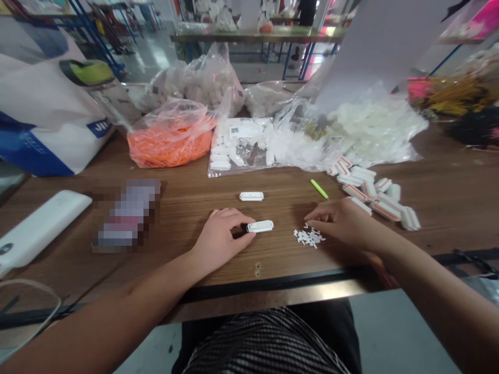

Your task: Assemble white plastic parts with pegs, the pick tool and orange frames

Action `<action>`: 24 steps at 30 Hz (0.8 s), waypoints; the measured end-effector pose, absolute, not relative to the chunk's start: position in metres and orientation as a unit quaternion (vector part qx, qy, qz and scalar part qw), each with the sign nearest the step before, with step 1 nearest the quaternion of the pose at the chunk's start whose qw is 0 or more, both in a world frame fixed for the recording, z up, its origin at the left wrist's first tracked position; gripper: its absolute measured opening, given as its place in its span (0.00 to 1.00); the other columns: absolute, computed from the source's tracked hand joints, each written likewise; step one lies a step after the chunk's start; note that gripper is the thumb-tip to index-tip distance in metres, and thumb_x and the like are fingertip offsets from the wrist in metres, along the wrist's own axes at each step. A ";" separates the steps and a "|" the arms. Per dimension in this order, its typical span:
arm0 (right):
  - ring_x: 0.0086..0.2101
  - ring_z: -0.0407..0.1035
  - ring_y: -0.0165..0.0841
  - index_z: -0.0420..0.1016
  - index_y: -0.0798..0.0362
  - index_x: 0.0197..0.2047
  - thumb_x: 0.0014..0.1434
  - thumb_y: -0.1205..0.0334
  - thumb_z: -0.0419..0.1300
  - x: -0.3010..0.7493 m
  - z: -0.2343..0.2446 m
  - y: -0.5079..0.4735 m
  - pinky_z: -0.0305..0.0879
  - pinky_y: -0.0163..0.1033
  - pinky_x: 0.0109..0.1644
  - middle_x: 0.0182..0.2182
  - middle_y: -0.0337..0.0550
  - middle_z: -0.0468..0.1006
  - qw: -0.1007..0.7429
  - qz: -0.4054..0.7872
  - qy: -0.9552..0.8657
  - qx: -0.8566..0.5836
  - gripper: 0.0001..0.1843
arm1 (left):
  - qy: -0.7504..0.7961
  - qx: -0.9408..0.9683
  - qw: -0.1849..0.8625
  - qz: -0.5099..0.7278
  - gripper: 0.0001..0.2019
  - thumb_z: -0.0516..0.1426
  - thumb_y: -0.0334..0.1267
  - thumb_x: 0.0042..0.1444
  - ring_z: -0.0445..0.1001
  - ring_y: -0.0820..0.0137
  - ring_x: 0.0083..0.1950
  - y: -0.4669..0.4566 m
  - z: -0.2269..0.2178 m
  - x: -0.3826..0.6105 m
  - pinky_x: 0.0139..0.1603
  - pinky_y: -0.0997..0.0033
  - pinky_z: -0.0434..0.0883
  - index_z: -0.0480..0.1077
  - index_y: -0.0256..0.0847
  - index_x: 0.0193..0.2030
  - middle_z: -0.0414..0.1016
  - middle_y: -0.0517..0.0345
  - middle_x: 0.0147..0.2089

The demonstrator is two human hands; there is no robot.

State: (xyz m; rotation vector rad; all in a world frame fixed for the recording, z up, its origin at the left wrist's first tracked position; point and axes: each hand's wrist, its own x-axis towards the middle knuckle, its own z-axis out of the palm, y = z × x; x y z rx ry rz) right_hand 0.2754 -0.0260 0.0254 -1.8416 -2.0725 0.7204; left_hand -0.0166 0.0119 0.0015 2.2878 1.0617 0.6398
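My left hand (pixel 220 236) pinches the left end of a white connector housing (pixel 261 226) between thumb and fingers; rows of small holes show on its upper face. A second white housing (pixel 251 196) lies just beyond it on the table. To the right, my right hand (pixel 337 221) hovers at the upper edge of a small heap of tiny white pins (pixel 310 237). Its thumb and fingertips are pressed together, with what looks like one tiny white piece at the tips. Behind this hand lies a pile of white housings (pixel 385 200), several with orange strips.
A yellow-green pen-like tool (pixel 319 189) lies beyond the pins. Along the back stand a bag of orange pieces (pixel 171 137), a clear bag of white housings (pixel 237 148) and a bag of whitish parts (pixel 374 127). At left are a white power bank (pixel 47 226) and a blurred-out object (pixel 127 215).
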 end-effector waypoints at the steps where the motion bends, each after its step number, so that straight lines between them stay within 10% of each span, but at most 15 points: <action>1: 0.27 0.73 0.31 0.81 0.50 0.30 0.55 0.60 0.60 0.275 0.025 -0.026 0.64 0.36 0.31 0.26 0.39 0.81 0.139 0.243 -0.732 -0.621 0.09 | 0.393 0.848 0.266 0.236 0.06 0.61 0.37 0.55 0.75 0.66 0.41 0.012 0.002 -0.017 0.44 0.61 0.62 0.76 0.46 0.40 0.79 0.61 0.38; 24: 0.27 0.67 0.28 0.75 0.53 0.28 0.56 0.68 0.61 0.186 0.024 -0.002 0.58 0.42 0.44 0.24 0.36 0.76 0.232 0.216 -0.813 -0.488 0.05 | 0.399 0.847 0.264 0.230 0.03 0.61 0.36 0.54 0.74 0.66 0.39 0.010 0.005 -0.012 0.43 0.61 0.62 0.76 0.46 0.37 0.79 0.62 0.36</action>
